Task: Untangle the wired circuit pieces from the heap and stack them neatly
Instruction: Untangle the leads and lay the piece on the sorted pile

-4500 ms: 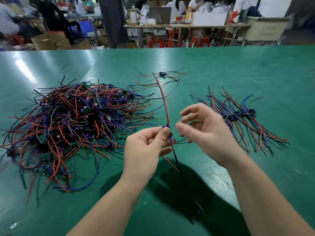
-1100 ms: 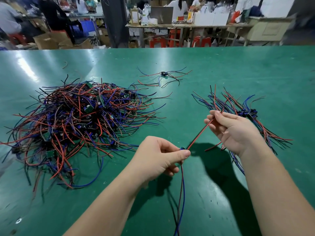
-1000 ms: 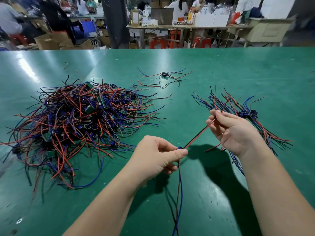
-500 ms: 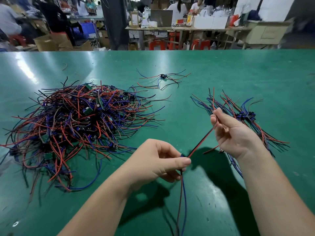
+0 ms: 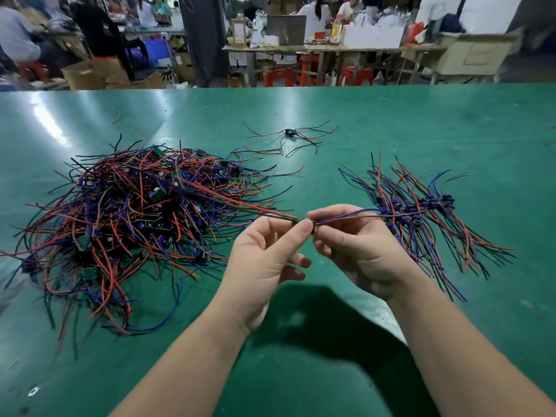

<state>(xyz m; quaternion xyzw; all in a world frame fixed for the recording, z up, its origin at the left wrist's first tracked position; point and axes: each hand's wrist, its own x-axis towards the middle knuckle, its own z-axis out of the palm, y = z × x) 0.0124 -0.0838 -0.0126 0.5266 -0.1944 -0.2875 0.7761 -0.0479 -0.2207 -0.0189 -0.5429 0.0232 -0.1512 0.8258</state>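
Observation:
A big tangled heap of wired circuit pieces (image 5: 144, 218) with red, blue and black leads lies at the left of the green table (image 5: 391, 121). A sorted stack of pieces (image 5: 421, 209) lies at the right, its leads fanned out. Between them I hold one wired circuit piece (image 5: 304, 221) level above the table. My left hand (image 5: 267, 260) pinches its small board, and its red and black leads (image 5: 240, 203) stretch left over the heap. My right hand (image 5: 358, 248) pinches the other side, and its blue leads (image 5: 355, 214) reach right toward the stack.
A single loose piece (image 5: 290, 133) with spread leads lies farther back in the middle. A short wire scrap (image 5: 116, 115) lies at the far left. Beyond the table's far edge are other workbenches, cardboard boxes, red stools and seated people.
The held piece has turned from hanging down to lying level. My right hand slid in along the leads to meet my left hand, and both hands rose toward the middle.

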